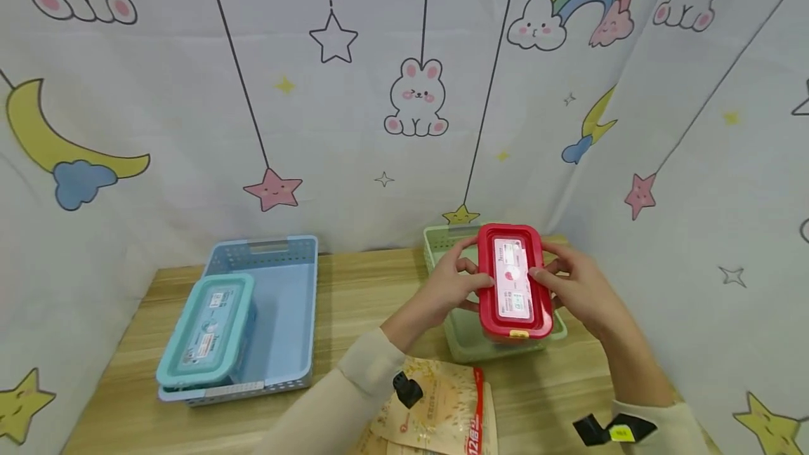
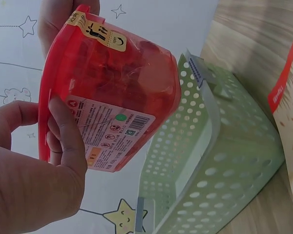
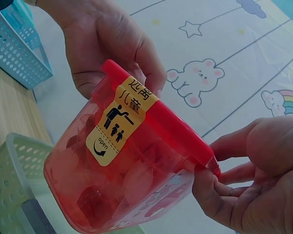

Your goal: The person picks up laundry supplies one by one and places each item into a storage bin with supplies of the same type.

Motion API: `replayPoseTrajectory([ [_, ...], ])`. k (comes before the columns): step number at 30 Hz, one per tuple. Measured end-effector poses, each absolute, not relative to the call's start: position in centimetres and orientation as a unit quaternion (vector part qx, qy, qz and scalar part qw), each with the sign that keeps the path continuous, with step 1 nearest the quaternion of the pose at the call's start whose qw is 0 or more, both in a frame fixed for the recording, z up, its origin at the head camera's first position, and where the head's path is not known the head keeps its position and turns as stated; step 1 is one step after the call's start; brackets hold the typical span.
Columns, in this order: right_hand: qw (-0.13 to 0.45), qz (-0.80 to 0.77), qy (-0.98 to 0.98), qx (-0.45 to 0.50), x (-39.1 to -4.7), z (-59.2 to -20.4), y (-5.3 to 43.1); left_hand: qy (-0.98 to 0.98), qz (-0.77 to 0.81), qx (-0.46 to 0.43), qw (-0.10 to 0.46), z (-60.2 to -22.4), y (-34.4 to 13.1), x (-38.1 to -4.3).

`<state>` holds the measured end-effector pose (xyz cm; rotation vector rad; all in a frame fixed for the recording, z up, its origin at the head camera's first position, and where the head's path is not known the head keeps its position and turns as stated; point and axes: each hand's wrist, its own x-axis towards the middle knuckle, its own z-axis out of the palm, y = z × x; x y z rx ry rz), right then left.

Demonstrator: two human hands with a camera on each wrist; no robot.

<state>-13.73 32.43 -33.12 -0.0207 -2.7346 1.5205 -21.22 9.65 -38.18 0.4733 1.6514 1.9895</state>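
Note:
A red lidded plastic container [image 1: 510,279] is held up over the green basket [image 1: 464,350] at the right. Through its clear red walls, rounded pieces show in the right wrist view, with a yellow seal sticker [image 3: 118,122] running from lid to side. My left hand [image 1: 445,283] grips the container's left long edge, thumb on the lid and fingers under the rim, as the left wrist view also shows. On the opposite edge, my right hand [image 1: 578,290] pinches the rim the same way. The basket's inside is partly hidden behind the container.
A blue basket [image 1: 297,314] stands at the left, with a teal lidded container [image 1: 205,332] resting tilted on its left side. Tan printed packets [image 1: 436,406] lie at the table's front, below my left forearm. A patterned cloth [image 1: 379,216] hangs behind and beside the wooden table [image 1: 373,293].

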Motion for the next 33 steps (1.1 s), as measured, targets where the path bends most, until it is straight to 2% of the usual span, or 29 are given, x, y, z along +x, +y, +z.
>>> replayPoseTrajectory([
  [21, 0.002, 0.547, -0.837, 0.016, -16.3, -33.9, 27.9, 0.655, 0.708, 0.162, 0.208, -37.2, 4.8, -22.4],
  [33, -0.007, 0.564, -0.825, 0.035, -17.7, -34.4, 25.5, 0.679, 0.688, 0.159, 0.203, -37.0, 1.9, -23.3],
])
